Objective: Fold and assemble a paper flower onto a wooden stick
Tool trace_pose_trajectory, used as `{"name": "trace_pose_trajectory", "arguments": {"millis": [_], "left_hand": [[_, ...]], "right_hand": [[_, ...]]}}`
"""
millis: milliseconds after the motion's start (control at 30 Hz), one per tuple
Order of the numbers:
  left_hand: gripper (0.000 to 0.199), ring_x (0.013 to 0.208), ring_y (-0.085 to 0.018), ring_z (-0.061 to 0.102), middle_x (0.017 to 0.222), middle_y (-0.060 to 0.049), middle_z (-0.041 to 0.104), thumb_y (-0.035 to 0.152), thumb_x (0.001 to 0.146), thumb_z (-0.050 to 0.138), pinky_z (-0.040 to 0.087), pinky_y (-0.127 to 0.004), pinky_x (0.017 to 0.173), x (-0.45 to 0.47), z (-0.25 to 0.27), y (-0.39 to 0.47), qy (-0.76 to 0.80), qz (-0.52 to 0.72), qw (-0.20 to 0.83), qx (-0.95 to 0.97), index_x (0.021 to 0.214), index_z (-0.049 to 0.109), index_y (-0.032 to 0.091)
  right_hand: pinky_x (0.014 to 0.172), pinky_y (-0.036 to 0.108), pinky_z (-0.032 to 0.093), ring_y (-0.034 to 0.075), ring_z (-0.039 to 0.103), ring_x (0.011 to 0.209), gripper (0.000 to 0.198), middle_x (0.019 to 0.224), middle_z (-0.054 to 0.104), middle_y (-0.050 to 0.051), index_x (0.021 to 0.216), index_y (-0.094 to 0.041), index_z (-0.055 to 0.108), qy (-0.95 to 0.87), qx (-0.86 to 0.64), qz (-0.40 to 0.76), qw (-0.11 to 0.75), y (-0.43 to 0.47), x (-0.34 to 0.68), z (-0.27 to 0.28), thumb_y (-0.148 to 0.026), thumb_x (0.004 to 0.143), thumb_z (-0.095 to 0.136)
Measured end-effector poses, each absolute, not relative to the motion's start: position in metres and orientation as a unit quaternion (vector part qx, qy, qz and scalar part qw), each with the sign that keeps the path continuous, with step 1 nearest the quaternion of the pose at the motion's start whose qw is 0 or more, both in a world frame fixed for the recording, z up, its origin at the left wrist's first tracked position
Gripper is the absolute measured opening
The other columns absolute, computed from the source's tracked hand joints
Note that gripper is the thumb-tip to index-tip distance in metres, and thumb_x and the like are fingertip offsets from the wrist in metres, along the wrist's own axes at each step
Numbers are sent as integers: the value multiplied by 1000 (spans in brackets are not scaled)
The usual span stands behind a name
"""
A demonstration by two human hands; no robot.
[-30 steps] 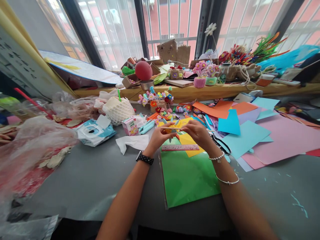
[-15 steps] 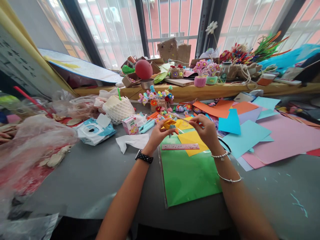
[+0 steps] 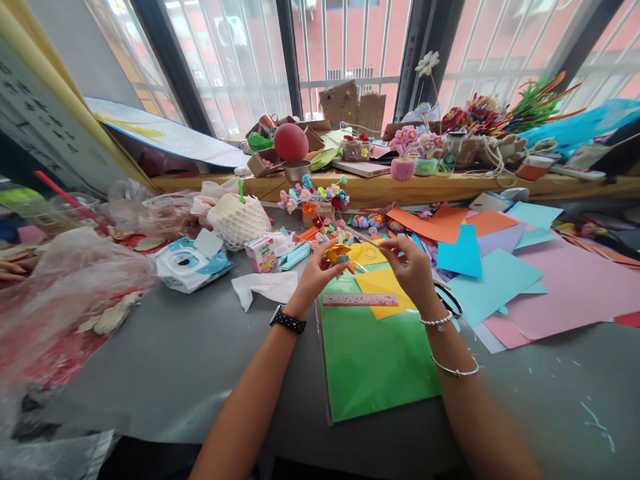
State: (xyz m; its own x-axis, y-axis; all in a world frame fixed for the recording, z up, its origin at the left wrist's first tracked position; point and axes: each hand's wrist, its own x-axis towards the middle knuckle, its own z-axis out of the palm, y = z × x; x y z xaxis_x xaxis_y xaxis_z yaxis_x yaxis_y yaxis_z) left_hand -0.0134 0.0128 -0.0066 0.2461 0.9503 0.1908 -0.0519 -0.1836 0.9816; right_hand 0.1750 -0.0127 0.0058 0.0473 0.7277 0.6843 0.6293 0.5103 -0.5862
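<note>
My left hand [image 3: 314, 279] is closed around a small folded paper piece [image 3: 337, 253], yellow with pale blue below. To its right, my right hand [image 3: 411, 267] pinches a thin stick-like thing [image 3: 373, 242] that points left toward the folded paper; its exact kind is too small to tell. Below both hands lies a green sheet [image 3: 380, 360] in a clear sleeve. On it rest a yellow paper sheet [image 3: 385, 283] and a pink patterned ruler [image 3: 360, 300]. Scissors [image 3: 361, 268] lie partly hidden between the hands.
Blue wipes pack [image 3: 193, 263], a small pink box [image 3: 261, 255] and a white tissue [image 3: 265, 287] sit left. Coloured papers [image 3: 575, 280] spread right. Behind are a white foam-netted fruit [image 3: 240, 220] and small craft flowers [image 3: 315, 197]. Another person's fingers [image 3: 15, 267] show at far left.
The view has tilted slightly, so the scene sits a little lower. Both hands keep nearly the same pose, with the folded paper still in my left hand.
</note>
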Motion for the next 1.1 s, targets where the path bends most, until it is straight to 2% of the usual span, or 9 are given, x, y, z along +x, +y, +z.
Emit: {"name": "trace_pose_trajectory", "arguments": {"millis": [133, 267, 367, 500, 633, 833, 1100], "left_hand": [[64, 86, -15, 56, 116, -9, 53, 27, 63, 68, 45, -21, 63, -13, -3, 8, 363, 454, 518, 627, 122, 43, 21], [66, 71, -10, 54, 100, -7, 59, 28, 62, 68, 42, -19, 57, -13, 1, 5, 374, 436, 511, 640, 122, 43, 19], [64, 67, -9, 52, 93, -5, 60, 28, 63, 68, 40, -19, 56, -13, 3, 4, 382, 423, 504, 649, 121, 44, 18], [63, 73, -11, 53, 88, -4, 60, 28, 66, 65, 40, -21, 63, -14, 2, 5, 365, 409, 512, 661, 123, 41, 18], [64, 74, -12, 54, 82, -3, 59, 27, 67, 65, 40, -24, 69, -15, -1, 6, 353, 392, 523, 670, 124, 39, 19], [67, 65, -11, 51, 76, -2, 57, 33, 66, 66, 36, -21, 56, -13, 3, 1, 372, 361, 525, 675, 124, 38, 16], [66, 65, -10, 51, 79, -3, 58, 32, 66, 66, 36, -22, 57, -14, 3, 0, 371, 342, 536, 677, 124, 38, 18]], "right_hand": [[53, 24, 40, 10, 49, 57, 18, 68, 59, 2, 72, -18, 61, -752, -455, 93, 468, -16, 167, 6, -33, 78, 54], [56, 24, 41, 10, 50, 59, 18, 71, 58, 2, 71, -19, 61, -780, -441, 106, 431, -15, 161, 4, -34, 78, 55], [58, 25, 42, 11, 51, 61, 15, 74, 59, 2, 76, -18, 60, -780, -434, 124, 432, -12, 159, 0, -32, 77, 55], [59, 26, 43, 12, 52, 62, 15, 74, 60, 2, 83, -19, 58, -773, -434, 144, 441, -10, 159, -4, -32, 76, 57], [58, 26, 44, 12, 53, 63, 13, 75, 59, 3, 80, -18, 58, -777, -425, 159, 437, -11, 159, -4, -31, 77, 57], [56, 25, 43, 11, 51, 62, 14, 72, 57, 2, 73, -18, 58, -785, -417, 156, 430, -11, 160, -3, -32, 77, 56], [57, 25, 43, 10, 51, 62, 16, 72, 59, 2, 73, -17, 60, -789, -407, 190, 418, -11, 159, 0, -33, 76, 56]]}}
